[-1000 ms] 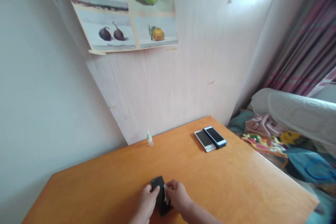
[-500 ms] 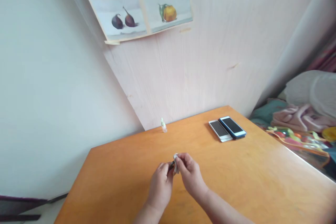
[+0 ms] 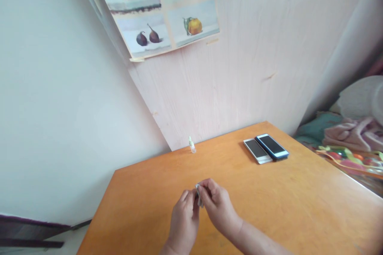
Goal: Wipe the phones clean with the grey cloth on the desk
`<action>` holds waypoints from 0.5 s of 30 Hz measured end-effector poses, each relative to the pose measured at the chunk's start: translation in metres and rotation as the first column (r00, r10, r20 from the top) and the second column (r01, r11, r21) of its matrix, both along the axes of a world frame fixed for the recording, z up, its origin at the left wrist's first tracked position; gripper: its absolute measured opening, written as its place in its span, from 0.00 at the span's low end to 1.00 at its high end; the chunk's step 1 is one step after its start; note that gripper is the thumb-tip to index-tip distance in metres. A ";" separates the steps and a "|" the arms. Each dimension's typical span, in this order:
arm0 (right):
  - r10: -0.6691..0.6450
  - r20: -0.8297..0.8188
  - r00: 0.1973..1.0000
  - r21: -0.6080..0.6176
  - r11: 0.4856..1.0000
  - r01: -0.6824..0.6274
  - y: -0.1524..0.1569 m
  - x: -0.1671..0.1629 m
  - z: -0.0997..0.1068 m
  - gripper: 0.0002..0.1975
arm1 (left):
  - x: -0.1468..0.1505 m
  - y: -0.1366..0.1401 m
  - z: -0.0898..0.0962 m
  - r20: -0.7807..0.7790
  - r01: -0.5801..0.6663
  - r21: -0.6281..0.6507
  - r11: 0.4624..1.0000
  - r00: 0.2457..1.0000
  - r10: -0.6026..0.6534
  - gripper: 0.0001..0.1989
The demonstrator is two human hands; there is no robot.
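Note:
Above the front part of the wooden table (image 3: 149,191), my two hands meet. My right hand (image 3: 220,205) pinches a small whitish piece of tissue or cloth (image 3: 200,201) between thumb and fingers. Close against it, my left hand (image 3: 184,217) has its fingers closed round a small dark thing, now almost wholly hidden by the fingers and the white piece. A small clear dropper bottle (image 3: 192,146) with a pointed tip stands upright near the table's back edge, apart from both hands.
At the back right lie two phones side by side, a white one (image 3: 257,151) and a blue-edged one (image 3: 273,147). Fruit paintings (image 3: 167,16) hang on the pale board (image 3: 239,83) behind. Folded fabrics (image 3: 353,133) are piled beyond the table's right edge.
The view has tilted up a little and shifted left, showing more of the paintings. My hands stay together; the dark thing seen between them earlier is now mostly covered.

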State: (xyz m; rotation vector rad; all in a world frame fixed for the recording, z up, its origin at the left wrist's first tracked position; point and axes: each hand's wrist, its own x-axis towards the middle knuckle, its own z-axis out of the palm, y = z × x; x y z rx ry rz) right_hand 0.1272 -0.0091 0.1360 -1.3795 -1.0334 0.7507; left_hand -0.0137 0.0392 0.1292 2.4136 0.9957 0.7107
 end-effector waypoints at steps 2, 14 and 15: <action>-0.052 0.011 0.999 -0.047 0.997 0.053 0.002 0.007 -0.002 0.17 | -0.002 -0.001 0.002 -0.018 -0.021 0.024 1.000 1.000 0.021 0.11; -0.043 0.080 0.996 -0.071 0.996 0.049 -0.003 0.003 0.008 0.15 | -0.003 -0.001 0.005 -0.043 -0.016 0.046 0.999 0.999 0.018 0.12; -0.061 0.069 0.996 -0.084 0.994 0.067 -0.002 0.006 0.007 0.16 | -0.003 0.000 0.005 -0.047 -0.022 0.053 0.998 0.999 0.024 0.12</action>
